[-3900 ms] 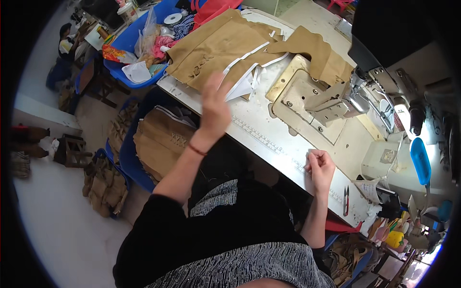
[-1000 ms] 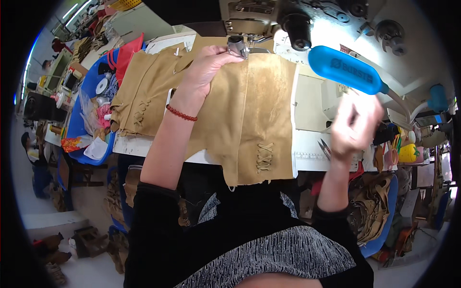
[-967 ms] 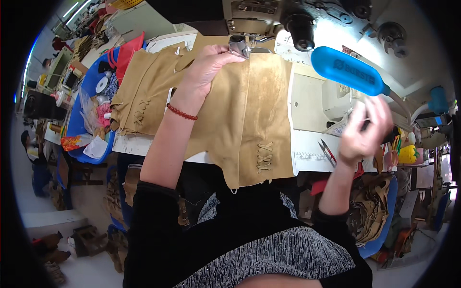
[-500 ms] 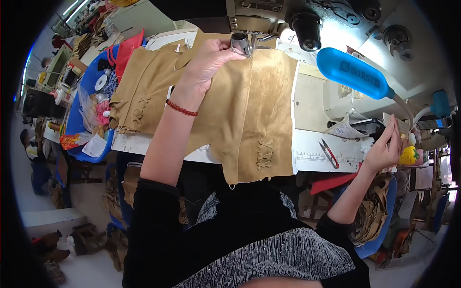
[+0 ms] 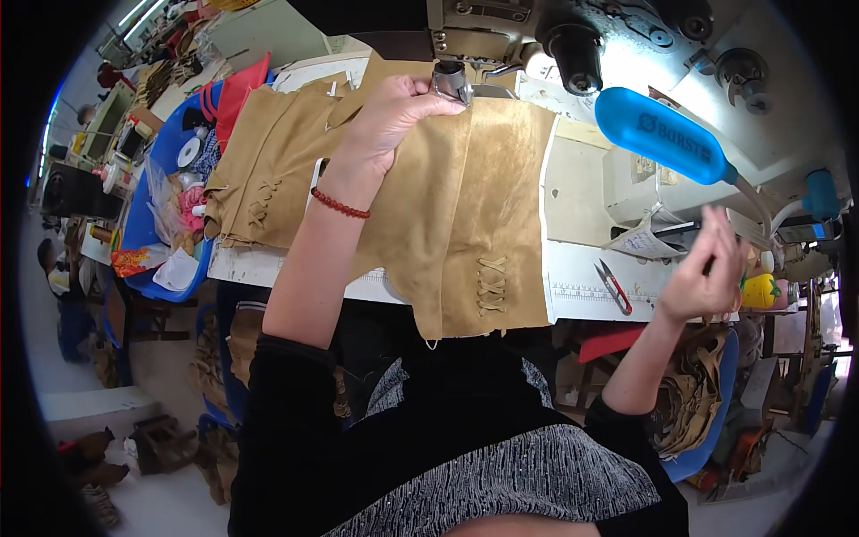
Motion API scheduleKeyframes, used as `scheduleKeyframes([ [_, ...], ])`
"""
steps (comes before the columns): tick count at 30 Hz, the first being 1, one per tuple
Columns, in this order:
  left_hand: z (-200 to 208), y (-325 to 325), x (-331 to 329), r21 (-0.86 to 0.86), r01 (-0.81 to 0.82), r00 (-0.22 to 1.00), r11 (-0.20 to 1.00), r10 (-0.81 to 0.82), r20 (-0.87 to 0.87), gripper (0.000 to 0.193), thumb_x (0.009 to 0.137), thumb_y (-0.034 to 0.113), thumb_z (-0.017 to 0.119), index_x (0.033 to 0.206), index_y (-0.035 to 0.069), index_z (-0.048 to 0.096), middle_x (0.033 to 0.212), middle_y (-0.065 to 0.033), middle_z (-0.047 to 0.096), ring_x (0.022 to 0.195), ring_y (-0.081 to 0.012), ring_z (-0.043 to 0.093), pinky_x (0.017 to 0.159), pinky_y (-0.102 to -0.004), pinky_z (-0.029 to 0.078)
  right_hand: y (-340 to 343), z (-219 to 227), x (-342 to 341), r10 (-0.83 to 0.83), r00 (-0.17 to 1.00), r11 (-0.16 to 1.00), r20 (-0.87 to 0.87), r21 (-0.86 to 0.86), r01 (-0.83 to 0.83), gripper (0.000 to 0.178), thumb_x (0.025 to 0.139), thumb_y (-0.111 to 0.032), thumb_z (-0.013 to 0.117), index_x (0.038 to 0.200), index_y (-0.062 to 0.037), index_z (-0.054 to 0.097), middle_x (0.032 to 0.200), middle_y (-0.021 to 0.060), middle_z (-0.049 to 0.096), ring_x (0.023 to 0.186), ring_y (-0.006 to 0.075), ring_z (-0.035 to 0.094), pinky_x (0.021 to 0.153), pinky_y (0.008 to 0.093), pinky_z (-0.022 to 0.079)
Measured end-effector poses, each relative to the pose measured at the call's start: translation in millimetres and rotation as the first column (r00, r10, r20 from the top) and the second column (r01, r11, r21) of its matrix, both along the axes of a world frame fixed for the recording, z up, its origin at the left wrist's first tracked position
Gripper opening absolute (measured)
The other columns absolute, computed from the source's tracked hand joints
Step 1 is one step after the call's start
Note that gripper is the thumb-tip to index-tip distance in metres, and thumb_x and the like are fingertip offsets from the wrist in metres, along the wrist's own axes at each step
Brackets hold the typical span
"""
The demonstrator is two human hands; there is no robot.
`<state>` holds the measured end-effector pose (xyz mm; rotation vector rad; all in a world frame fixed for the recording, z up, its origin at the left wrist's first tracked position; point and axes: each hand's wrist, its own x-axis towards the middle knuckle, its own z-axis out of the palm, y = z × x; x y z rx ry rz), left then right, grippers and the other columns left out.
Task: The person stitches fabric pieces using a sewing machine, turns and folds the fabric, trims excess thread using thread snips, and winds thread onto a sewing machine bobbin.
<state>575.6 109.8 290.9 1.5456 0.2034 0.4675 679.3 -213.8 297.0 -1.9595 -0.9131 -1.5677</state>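
Observation:
At the far edge of a tan suede piece [image 5: 452, 188], my left hand [image 5: 398, 116] is closed, thumb and fingers around a shiny metal cylindrical piece [image 5: 450, 82] beneath the sewing machine head [image 5: 488, 36]. The suede lies flat across the bed, with crisscross lacing [image 5: 491, 286] near its front and a white strip [image 5: 545, 215] down its right edge. Raised over the right end of the table, my right hand [image 5: 705, 273] has its fingers stretched upward and holds nothing that I can see; it is slightly smeared by motion.
Red-handled thread snips [image 5: 614, 288] lie on the white table by a ruler strip. A blue lamp [image 5: 662, 134] hangs at the right. A blue tub [image 5: 143, 233] of sewing supplies stands left; another blue tub [image 5: 729, 376] with tan pieces sits low right. A yellow pincushion-like object [image 5: 760, 291] is beyond my right hand.
My right hand has shifted a little left and turned, its fingers spreading from a closer bunch. My left hand stays at the metal piece, and the suede has barely moved.

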Motion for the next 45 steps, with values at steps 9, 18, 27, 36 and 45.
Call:
scheduleKeyframes([
  [9, -6.4, 8.2, -5.7, 0.053, 0.005, 0.997, 0.999, -0.009, 0.082, 0.018, 0.070, 0.008, 0.067, 0.086, 0.000, 0.064, 0.083, -0.0045, 0.064, 0.081, -0.0127, 0.056, 0.083, -0.0265, 0.039, 123.0, -2.5, -25.7, 0.562, 0.762, 0.787, -0.322, -0.078, -0.612, 0.021, 0.077, -0.001, 0.064, 0.098, -0.0012, 0.062, 0.075, 0.0103, 0.061, 0.057, 0.0164, 0.057, 0.054, 0.0240, 0.046],
  [18, -76.7, -59.7, -130.0, 0.561, -0.504, 0.841, 0.657, 0.520, 0.148, 0.001, 0.078, -0.001, 0.058, 0.078, -0.001, 0.058, 0.072, -0.0078, 0.059, 0.067, -0.0164, 0.058, 0.062, -0.0259, 0.045, 118.1, -41.1, -10.0, 0.504, 0.755, 0.823, -0.419, -0.033, -0.567, 0.020, 0.080, -0.009, 0.063, 0.099, -0.0039, 0.062, 0.077, 0.0116, 0.063, 0.060, 0.0228, 0.061, 0.055, 0.0295, 0.048],
  [27, -140.3, -97.4, -168.1, -0.850, -0.028, 0.998, 0.527, 0.056, 0.002, 0.032, 0.087, 0.015, 0.056, 0.111, -0.005, 0.050, 0.107, -0.0110, 0.060, 0.093, -0.0173, 0.059, 0.082, -0.0334, 0.048, 138.7, -2.1, -33.9, 0.495, 0.806, 0.816, -0.324, -0.147, -0.560, 0.036, 0.081, -0.005, 0.060, 0.116, -0.0124, 0.056, 0.075, 0.0079, 0.058, 0.057, 0.0203, 0.056, 0.053, 0.0294, 0.046],
  [36, -145.5, -115.6, -167.2, -0.901, 0.033, 0.991, 0.432, 0.105, 0.086, 0.040, 0.082, 0.010, 0.059, 0.119, -0.001, 0.048, 0.116, -0.0140, 0.055, 0.107, -0.0253, 0.055, 0.093, -0.0398, 0.044, 126.6, -66.1, -20.7, 0.444, 0.751, 0.870, -0.489, 0.035, -0.492, 0.036, 0.083, -0.017, 0.062, 0.115, -0.0038, 0.053, 0.088, 0.0079, 0.061, 0.069, 0.0181, 0.059, 0.059, 0.0265, 0.047],
  [45, -62.3, -134.6, -167.6, -0.639, 0.089, 0.983, 0.764, 0.037, 0.181, 0.040, 0.066, 0.000, 0.064, 0.105, -0.005, 0.056, 0.102, -0.0121, 0.062, 0.091, -0.0203, 0.061, 0.081, -0.0306, 0.047, 81.8, -152.2, -75.7, 0.441, -0.863, 0.223, 0.248, 0.901, 0.373, 0.047, 0.084, -0.017, 0.059, 0.122, 0.0058, 0.042, 0.117, 0.0159, 0.054, 0.104, 0.0237, 0.055, 0.089, 0.0378, 0.046],
])
